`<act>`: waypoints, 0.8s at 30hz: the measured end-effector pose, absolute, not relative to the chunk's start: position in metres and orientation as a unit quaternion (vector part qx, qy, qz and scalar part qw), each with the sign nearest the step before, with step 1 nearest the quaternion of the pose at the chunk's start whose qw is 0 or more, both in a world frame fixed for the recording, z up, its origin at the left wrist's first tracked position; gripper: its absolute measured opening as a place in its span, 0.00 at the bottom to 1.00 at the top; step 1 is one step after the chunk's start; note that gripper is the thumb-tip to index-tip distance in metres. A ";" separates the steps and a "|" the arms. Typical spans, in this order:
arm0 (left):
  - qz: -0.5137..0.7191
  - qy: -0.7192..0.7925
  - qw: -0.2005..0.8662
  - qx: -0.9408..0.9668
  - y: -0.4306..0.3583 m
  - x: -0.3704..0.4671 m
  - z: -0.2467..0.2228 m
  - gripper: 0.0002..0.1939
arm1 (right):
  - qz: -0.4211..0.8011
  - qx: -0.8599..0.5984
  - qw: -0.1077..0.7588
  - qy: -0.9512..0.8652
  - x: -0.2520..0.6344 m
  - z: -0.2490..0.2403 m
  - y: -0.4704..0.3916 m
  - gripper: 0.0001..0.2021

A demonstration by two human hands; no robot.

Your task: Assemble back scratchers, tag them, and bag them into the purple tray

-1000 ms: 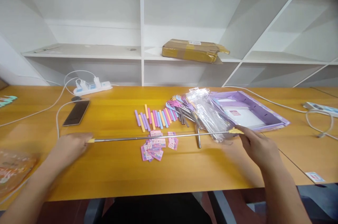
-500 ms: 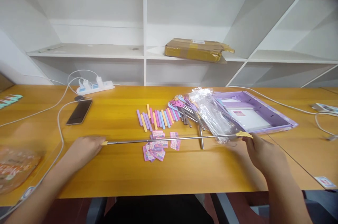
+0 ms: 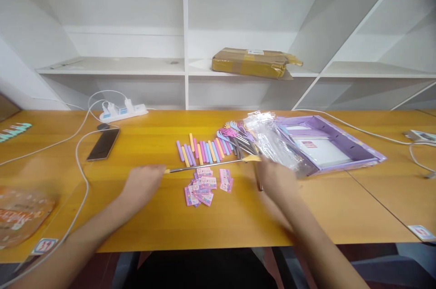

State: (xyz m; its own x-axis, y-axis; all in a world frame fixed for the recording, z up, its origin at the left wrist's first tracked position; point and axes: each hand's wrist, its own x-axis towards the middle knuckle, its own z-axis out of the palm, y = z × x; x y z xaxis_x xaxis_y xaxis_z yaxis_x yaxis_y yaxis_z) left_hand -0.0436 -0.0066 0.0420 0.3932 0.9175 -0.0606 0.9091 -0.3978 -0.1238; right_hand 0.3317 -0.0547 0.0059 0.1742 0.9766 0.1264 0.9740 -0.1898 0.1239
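A telescopic back scratcher (image 3: 207,166) spans the space between my hands, its metal rod level above the table. My left hand (image 3: 143,184) is closed round its yellow handle end. At the other end, my right hand (image 3: 277,180), blurred, grips the yellow scratcher head. Below the rod lie pink and purple printed cards (image 3: 200,189) in a loose pile. Just behind it is a row of pastel handle tubes (image 3: 204,151). More back scratchers (image 3: 238,137) with coloured hand-shaped heads are heaped beyond my right hand.
Clear plastic sleeves (image 3: 274,141) lie beside a purple open box (image 3: 366,159) at right. A phone (image 3: 104,144), a power strip (image 3: 122,112) and white cables occupy the left. An orange printed bag (image 3: 23,216) sits near the left edge. A taped carton (image 3: 250,62) rests on the shelf.
My hands have come closer together, the right moving far to the left and the left moving right. The back scratcher's rod has become much shorter between them.
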 end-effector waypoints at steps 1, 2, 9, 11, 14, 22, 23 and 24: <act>0.063 -0.529 0.028 -0.846 -0.010 -0.028 0.044 0.14 | 0.084 0.731 0.009 0.677 0.302 0.008 -0.054 0.09; 0.075 -0.517 0.024 -0.853 -0.013 -0.016 0.045 0.14 | 0.079 0.691 0.008 0.718 0.276 0.008 -0.055 0.09; 0.102 -0.488 0.004 -0.867 -0.028 -0.015 0.035 0.14 | 0.082 0.579 -0.021 0.811 0.234 0.007 -0.076 0.07; 0.095 -0.487 0.009 -0.868 -0.030 -0.022 0.031 0.13 | 0.103 0.571 -0.056 0.812 0.243 0.010 -0.077 0.08; 0.082 -0.487 0.011 -0.869 -0.030 -0.024 0.030 0.12 | 0.137 0.558 -0.094 0.813 0.249 0.011 -0.075 0.05; 0.089 -0.474 0.012 -0.876 -0.022 -0.010 0.028 0.12 | 0.170 0.505 -0.128 0.836 0.254 -0.004 -0.064 0.05; 0.088 -0.473 0.013 -0.877 -0.020 -0.013 0.026 0.12 | 0.165 0.505 -0.130 0.837 0.259 -0.006 -0.064 0.05; 0.082 -0.473 0.015 -0.877 -0.017 -0.019 0.025 0.12 | 0.161 0.507 -0.134 0.836 0.267 -0.008 -0.064 0.05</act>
State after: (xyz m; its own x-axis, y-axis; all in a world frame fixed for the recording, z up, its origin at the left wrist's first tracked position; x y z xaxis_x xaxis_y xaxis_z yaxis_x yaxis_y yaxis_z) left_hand -0.0194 -0.0170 0.0246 0.5395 0.8320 -0.1292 0.8270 -0.5524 -0.1042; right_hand 0.2667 -0.0642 -0.0084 -0.4494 0.8047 0.3879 0.8913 0.4332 0.1339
